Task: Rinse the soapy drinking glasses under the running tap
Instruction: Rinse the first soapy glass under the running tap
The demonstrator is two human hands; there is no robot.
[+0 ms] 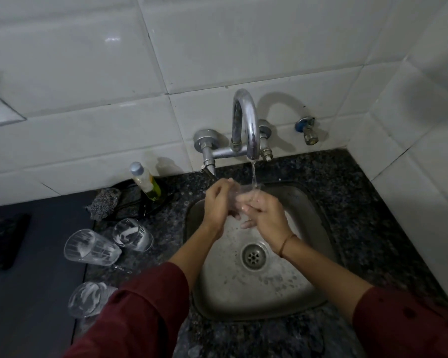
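Observation:
Water runs from the chrome tap into the steel sink. Under the stream I hold a clear drinking glass, tilted on its side. My left hand grips its base end and my right hand wraps its rim end, fingers partly inside. Three soapy glasses lie on the dark granite counter to the left of the sink: one nearest the sink, one beside it, one lower down, partly hidden by my left sleeve.
A dish soap bottle and a grey scrubber stand at the back left by the wall. A dark flat object lies at the far left. A small wall valve is right of the tap. White tiles enclose the corner.

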